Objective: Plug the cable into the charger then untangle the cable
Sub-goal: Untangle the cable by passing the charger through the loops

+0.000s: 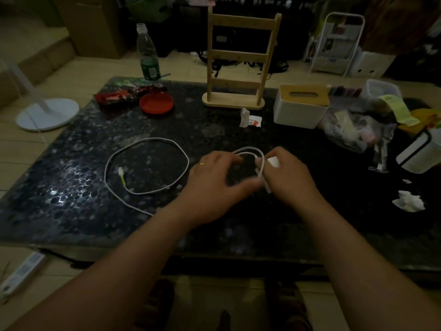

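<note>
Head view: both hands work over a dark, speckled stone table (71, 211) in dim light. The right hand (290, 177) closes around a small white charger (274, 161), whose top shows just above the fingers. The left hand (214, 185) sits close beside it, thumb reaching toward the right hand and fingers curled near a small loop of the white cable (152, 139) — whether the fingertips actually pinch the cord I cannot tell, as this part is blurred. That small loop arcs between the two hands and runs down against the right hand by the charger; whether the plug is seated in it cannot be told.

The rest of the cable lies on the table to the left of the hands in one wide open loop, with a yellow-green connector end (121, 174) resting inside the loop, and a strand trailing back toward the left forearm.

Farther back stand a wooden rack (238, 58), a white tissue box with a wooden lid (300, 108), a red round lid (156, 103) and a plastic bottle (148, 53) — all well apart from the hands. A crumpled white tissue (409, 201) lies to the right.
</note>
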